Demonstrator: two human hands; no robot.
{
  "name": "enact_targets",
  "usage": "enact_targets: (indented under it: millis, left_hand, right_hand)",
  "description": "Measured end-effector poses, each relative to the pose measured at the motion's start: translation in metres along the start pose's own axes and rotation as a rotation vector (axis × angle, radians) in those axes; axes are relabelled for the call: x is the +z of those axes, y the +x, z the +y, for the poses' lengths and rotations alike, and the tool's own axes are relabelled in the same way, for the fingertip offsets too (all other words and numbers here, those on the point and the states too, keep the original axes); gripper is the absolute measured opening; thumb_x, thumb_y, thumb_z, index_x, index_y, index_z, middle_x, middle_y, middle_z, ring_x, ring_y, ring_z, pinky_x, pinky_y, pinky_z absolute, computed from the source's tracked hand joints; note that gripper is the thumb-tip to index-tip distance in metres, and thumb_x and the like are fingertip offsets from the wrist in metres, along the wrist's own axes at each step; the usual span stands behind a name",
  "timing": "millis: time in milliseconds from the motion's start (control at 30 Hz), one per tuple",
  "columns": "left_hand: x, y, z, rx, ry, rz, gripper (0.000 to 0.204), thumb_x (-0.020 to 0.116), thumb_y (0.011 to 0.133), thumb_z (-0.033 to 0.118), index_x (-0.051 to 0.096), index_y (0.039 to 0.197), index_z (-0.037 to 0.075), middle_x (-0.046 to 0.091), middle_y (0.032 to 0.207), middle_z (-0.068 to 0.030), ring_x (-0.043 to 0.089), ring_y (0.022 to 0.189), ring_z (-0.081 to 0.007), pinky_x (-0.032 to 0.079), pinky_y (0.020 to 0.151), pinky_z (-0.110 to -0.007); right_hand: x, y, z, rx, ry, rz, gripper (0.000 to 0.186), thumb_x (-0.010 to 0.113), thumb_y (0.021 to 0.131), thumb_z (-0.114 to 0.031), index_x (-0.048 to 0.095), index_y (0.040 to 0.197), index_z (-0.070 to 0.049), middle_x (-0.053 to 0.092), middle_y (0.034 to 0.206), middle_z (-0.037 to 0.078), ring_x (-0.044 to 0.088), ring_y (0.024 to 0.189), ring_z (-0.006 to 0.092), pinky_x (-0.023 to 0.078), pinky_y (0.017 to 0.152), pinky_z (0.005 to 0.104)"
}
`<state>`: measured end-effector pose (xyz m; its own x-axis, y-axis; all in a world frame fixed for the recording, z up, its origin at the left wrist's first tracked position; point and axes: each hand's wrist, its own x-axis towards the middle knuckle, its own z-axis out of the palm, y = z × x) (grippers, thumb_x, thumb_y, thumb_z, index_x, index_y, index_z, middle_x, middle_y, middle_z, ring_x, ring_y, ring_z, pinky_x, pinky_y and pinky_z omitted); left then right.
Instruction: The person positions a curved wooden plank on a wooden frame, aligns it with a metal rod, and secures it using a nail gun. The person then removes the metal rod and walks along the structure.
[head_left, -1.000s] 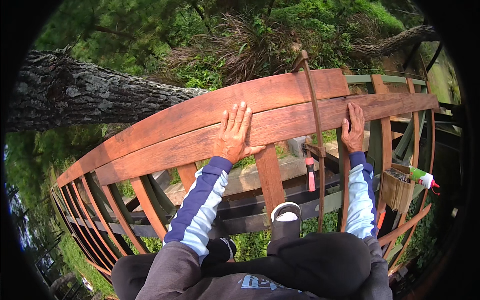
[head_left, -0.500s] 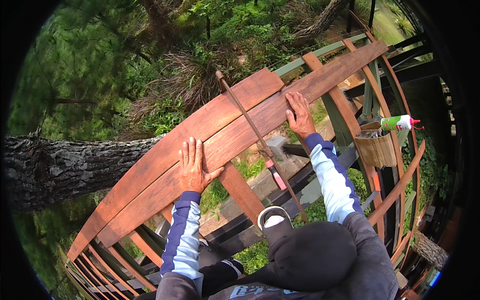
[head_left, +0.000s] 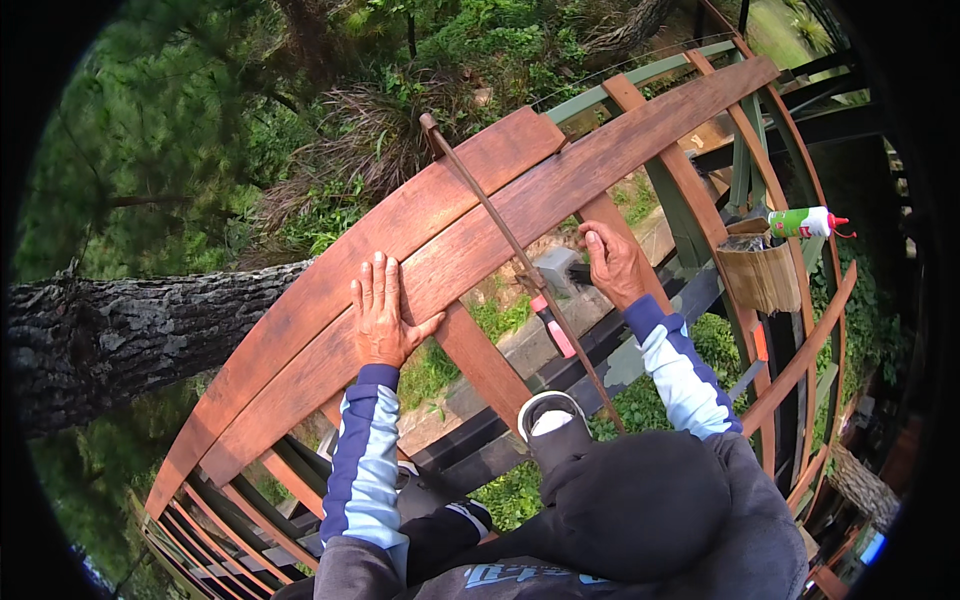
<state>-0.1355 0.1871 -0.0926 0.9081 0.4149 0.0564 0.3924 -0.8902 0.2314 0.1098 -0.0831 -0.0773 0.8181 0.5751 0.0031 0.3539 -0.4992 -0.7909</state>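
My left hand [head_left: 382, 318] lies flat on the inner reddish-brown wooden plank [head_left: 440, 284], fingers spread and reaching the seam with the outer plank [head_left: 390, 232]. My right hand [head_left: 614, 266] is off the planks' top, just beside the inner plank's near edge and over a wooden crosspiece [head_left: 615, 222]. Its fingers are loosely curled, and I see nothing in them. Between my hands, a rusty bar clamp [head_left: 487, 205] crosses both planks. Its pink handle [head_left: 553, 325] hangs over the gap on the near side.
Right of my right hand, a glue bottle [head_left: 800, 222] with a red tip lies by a cut-open carton [head_left: 760, 278] on the frame. Wooden slats and dark metal beams [head_left: 590, 385] leave gaps above the ground. A thick tree trunk [head_left: 150, 335] comes close at left.
My right hand has lifted off the inner plank and drawn back toward me, its fingers curling. My left hand stays flat on the plank. The view has shifted slightly.
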Motion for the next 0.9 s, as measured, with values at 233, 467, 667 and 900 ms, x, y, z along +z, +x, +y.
enact_targets:
  millis: [233,467,667,900]
  left_hand:
    - [0.000,0.001,0.000,-0.004,0.004,-0.009,0.111,0.069,0.069,0.068,0.027,0.151,0.005,0.024,0.157,-0.0156,0.020,0.147,-0.0318,0.014,0.119,-0.047]
    - [0.000,0.001,0.001,-0.018,0.003,-0.027,0.112,0.069,0.069,0.068,0.027,0.151,0.004,0.024,0.158,-0.0156,0.018,0.147,-0.0316,0.013,0.120,-0.046]
    - [0.002,0.000,0.001,-0.003,0.011,-0.008,0.111,0.070,0.069,0.066,0.027,0.150,0.004,0.024,0.158,-0.0154,0.018,0.147,-0.0315,0.013,0.120,-0.046]
    - [0.001,0.001,0.002,0.003,0.021,-0.001,0.110,0.069,0.070,0.067,0.027,0.150,0.004,0.025,0.157,-0.0156,0.020,0.147,-0.0317,0.016,0.119,-0.047]
  right_hand:
    - [0.016,-0.094,-0.027,0.551,0.409,-0.618,0.034,0.059,0.096,-0.029,0.058,0.108,0.003,0.060,0.079,0.005,0.061,0.069,0.0119,0.054,0.064,0.0279]
    - [0.042,-0.103,-0.033,0.221,0.058,-0.329,0.033,0.070,0.086,-0.026,0.059,0.105,-0.001,0.052,0.068,0.008,0.055,0.058,0.0196,0.048,0.056,0.0363]
    - [0.051,-0.104,-0.025,0.305,0.061,-0.276,0.035,0.070,0.081,-0.019,0.064,0.113,-0.006,0.054,0.064,0.009,0.054,0.057,0.0228,0.047,0.058,0.0344]
    - [0.047,-0.102,-0.020,0.414,0.176,-0.381,0.046,0.067,0.079,-0.014,0.062,0.125,-0.009,0.053,0.063,0.006,0.053,0.057,0.0150,0.046,0.058,0.0312]
